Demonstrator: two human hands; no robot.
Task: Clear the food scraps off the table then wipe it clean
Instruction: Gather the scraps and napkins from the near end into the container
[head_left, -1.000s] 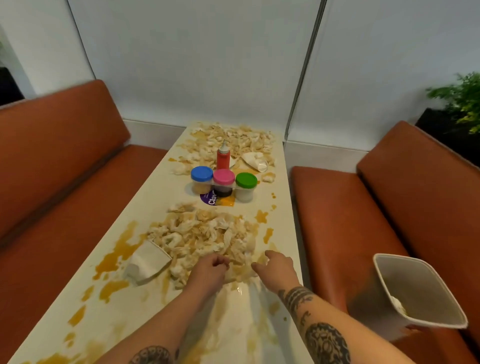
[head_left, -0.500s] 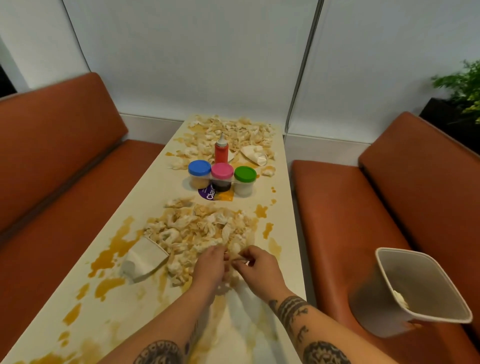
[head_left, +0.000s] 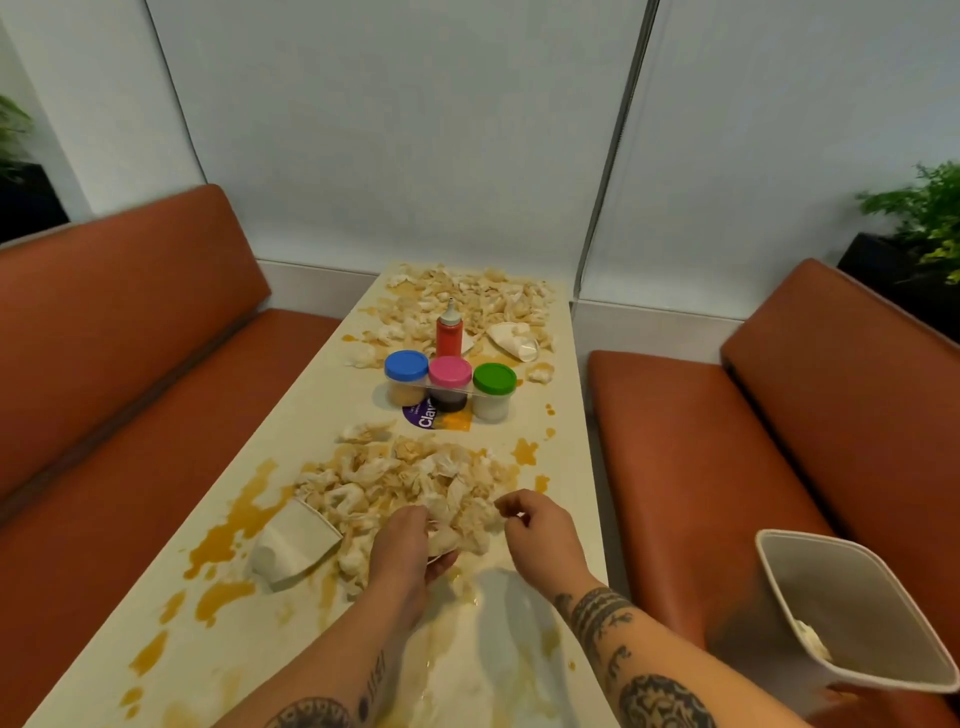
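Note:
A near pile of pale, sauce-soaked food scraps (head_left: 405, 480) covers the middle of the long cream table (head_left: 301, 415). My left hand (head_left: 408, 551) rests at the pile's front edge, fingers curled around a clump of scraps. My right hand (head_left: 535, 530) is at the pile's right front, fingers bent and pinching at scraps; what it holds is unclear. A second scrap pile (head_left: 467, 299) lies at the table's far end. Orange sauce smears (head_left: 234, 530) stain the left side. A tipped white paper cup (head_left: 293, 545) lies left of my left hand.
Three jars with blue (head_left: 406, 376), pink (head_left: 449, 382) and green (head_left: 493, 389) lids stand mid-table, a red squeeze bottle (head_left: 449, 330) behind them, another tipped cup (head_left: 511, 340) to its right. A white bin (head_left: 852, 618) sits on the right orange bench (head_left: 691, 467). Another bench (head_left: 130, 389) runs along the left.
Both hands have moved forward into the near pile's front edge. The left hand has closed on a clump, and the right hand has drawn apart from it to the right.

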